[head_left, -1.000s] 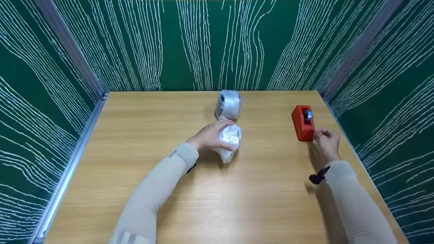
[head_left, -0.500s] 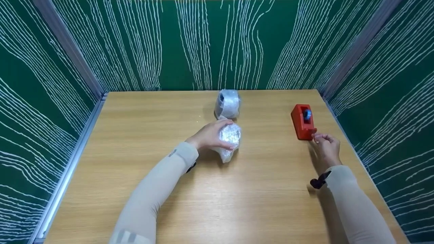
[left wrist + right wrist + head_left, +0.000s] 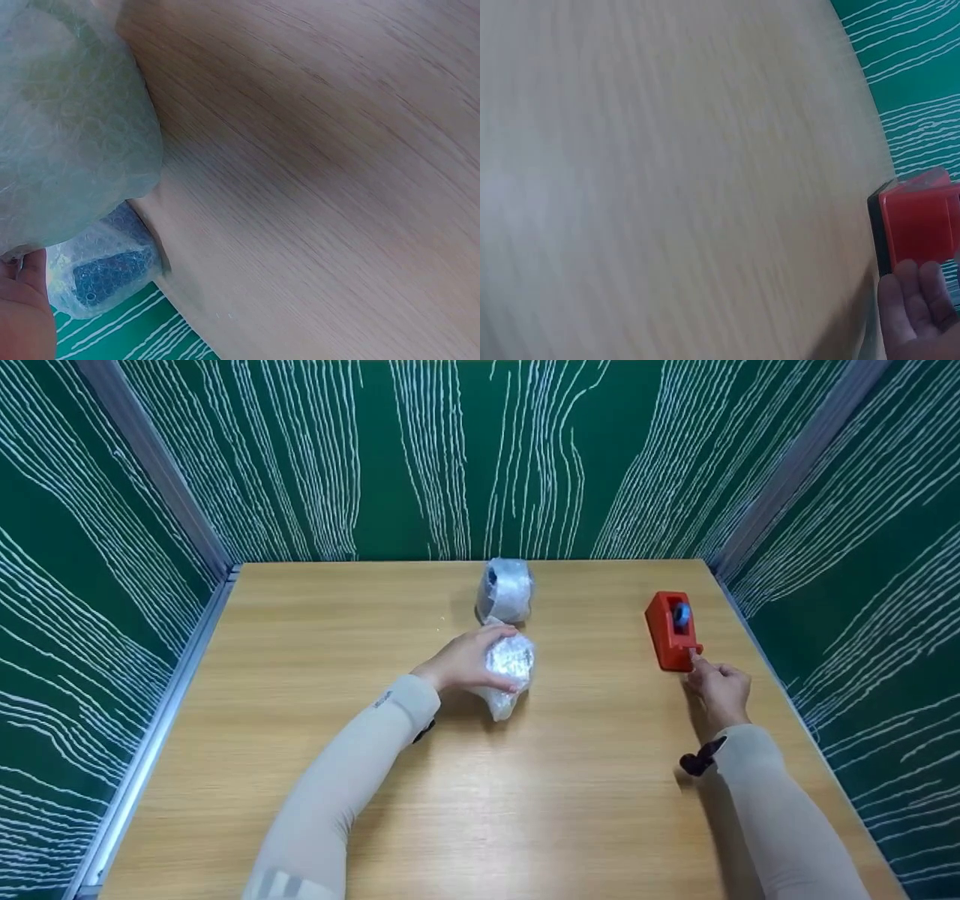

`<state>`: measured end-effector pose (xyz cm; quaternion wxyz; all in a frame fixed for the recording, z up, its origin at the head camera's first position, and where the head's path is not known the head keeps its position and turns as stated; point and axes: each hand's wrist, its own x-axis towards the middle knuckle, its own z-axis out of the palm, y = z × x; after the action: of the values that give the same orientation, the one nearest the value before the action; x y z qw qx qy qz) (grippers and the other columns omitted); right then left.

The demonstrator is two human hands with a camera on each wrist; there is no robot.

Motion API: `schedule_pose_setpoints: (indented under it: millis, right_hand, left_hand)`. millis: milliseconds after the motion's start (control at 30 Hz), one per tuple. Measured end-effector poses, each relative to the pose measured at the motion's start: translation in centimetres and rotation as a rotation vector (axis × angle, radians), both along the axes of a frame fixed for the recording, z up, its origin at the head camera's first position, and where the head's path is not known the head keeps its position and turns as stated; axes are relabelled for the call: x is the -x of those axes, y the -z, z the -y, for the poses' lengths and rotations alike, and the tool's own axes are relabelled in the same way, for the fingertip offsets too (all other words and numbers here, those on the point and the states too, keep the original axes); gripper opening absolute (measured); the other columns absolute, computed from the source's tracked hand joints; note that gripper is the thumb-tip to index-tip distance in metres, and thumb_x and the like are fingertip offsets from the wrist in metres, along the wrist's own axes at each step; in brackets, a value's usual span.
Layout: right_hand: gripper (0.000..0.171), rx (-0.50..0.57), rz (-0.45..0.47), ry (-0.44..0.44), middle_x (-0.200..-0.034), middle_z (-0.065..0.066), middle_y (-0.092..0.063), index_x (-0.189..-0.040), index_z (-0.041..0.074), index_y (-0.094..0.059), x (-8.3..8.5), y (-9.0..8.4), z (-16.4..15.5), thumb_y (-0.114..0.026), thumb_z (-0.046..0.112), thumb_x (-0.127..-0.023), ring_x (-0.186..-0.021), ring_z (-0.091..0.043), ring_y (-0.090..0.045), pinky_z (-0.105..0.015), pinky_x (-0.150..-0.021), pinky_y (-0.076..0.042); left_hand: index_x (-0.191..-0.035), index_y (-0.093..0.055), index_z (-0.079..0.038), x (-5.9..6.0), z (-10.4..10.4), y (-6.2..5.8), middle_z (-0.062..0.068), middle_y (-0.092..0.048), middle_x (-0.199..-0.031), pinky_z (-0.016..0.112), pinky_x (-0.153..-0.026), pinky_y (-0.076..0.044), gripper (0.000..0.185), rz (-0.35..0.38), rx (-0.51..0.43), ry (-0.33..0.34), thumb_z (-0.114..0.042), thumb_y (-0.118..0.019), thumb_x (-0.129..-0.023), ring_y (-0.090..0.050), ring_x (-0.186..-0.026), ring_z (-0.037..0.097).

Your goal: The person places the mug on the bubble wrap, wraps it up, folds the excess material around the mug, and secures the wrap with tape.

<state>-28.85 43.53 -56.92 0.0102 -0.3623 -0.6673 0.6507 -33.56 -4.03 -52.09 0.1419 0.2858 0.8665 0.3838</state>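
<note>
My left hand grips a bubble-wrapped bundle on the table, thumb on the near side and fingers on the far side. Its wrap bulges large in the left wrist view, and what lies inside is hidden. Just behind it stands a second bubble-wrapped thing, with a dark patch showing through the wrap. At the right, my right hand is at the cutting end of a red tape dispenser, thumb and forefinger pinching at the tape end. In the right wrist view, curled fingers lie against the dispenser's red front.
A blue-cored tape roll sits in the dispenser. Green walls with white wavy lines close off the wooden table at the back and both sides. Metal rails run along its side edges.
My right hand has shifted slightly left, from beside the dispenser's front corner to its front end. My left hand has kept still on the bubble-wrapped bundle.
</note>
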Motion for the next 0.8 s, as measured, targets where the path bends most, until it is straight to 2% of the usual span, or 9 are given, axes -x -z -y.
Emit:
schedule_pose_setpoints:
  millis: [200, 367, 533, 667, 800]
  right_hand:
    - [0.037, 0.012, 0.024, 0.006, -0.113, 0.004, -0.064, -0.114, 0.018, -0.062, 0.7, 0.3, 0.2, -0.069, 0.052, -0.103, -0.108, -0.015, -0.059, -0.031, -0.118, -0.043]
    - [0.037, -0.008, 0.031, 0.024, -0.108, 0.007, -0.067, -0.11, 0.016, -0.065, 1.2, 0.7, 0.2, -0.067, 0.053, -0.104, -0.108, -0.013, -0.059, -0.033, -0.122, -0.039]
    - [0.039, 0.042, 0.022, 0.064, -0.113, 0.008, -0.066, -0.114, 0.017, -0.066, 1.5, 0.8, 0.5, -0.07, 0.053, -0.101, -0.115, -0.015, -0.057, -0.029, -0.12, -0.037]
    - [0.035, 0.09, -0.013, 0.11, -0.11, 0.007, -0.067, -0.113, 0.016, -0.067, 1.6, 0.8, 0.8, -0.073, 0.048, -0.101, -0.111, -0.013, -0.06, -0.023, -0.122, -0.041]
    - [0.025, 0.157, -0.067, 0.16, -0.103, 0.006, -0.07, -0.104, 0.014, -0.068, 1.7, 0.5, 1.1, -0.076, 0.037, -0.101, -0.102, -0.012, -0.065, -0.026, -0.118, -0.049]
  left_hand:
    - [-0.163, -0.046, -0.037, 0.0, 0.0, 0.0, -0.002, -0.045, -0.171, 0.05, -0.127, -0.042, 0.103, 0.009, -0.004, -0.009, -0.061, -0.095, -0.076, -0.05, -0.15, 0.024]
    - [-0.164, -0.046, -0.036, 0.0, 0.0, 0.0, -0.001, -0.045, -0.171, 0.049, -0.127, -0.043, 0.104, 0.017, -0.005, -0.019, -0.06, -0.096, -0.076, -0.051, -0.15, 0.024]
    - [-0.164, -0.046, -0.037, -0.1, 0.0, -0.1, -0.002, -0.043, -0.172, 0.049, -0.127, -0.042, 0.103, 0.014, -0.003, -0.017, -0.06, -0.095, -0.076, -0.05, -0.15, 0.023]
    - [-0.164, -0.046, -0.035, 0.0, 0.0, -0.1, -0.003, -0.043, -0.173, 0.048, -0.128, -0.042, 0.103, 0.003, 0.002, -0.007, -0.061, -0.095, -0.077, -0.049, -0.151, 0.023]
    - [-0.164, -0.045, -0.033, 0.1, -0.1, 0.0, -0.003, -0.044, -0.172, 0.047, -0.128, -0.041, 0.103, -0.019, 0.012, 0.006, -0.059, -0.094, -0.078, -0.05, -0.151, 0.023]
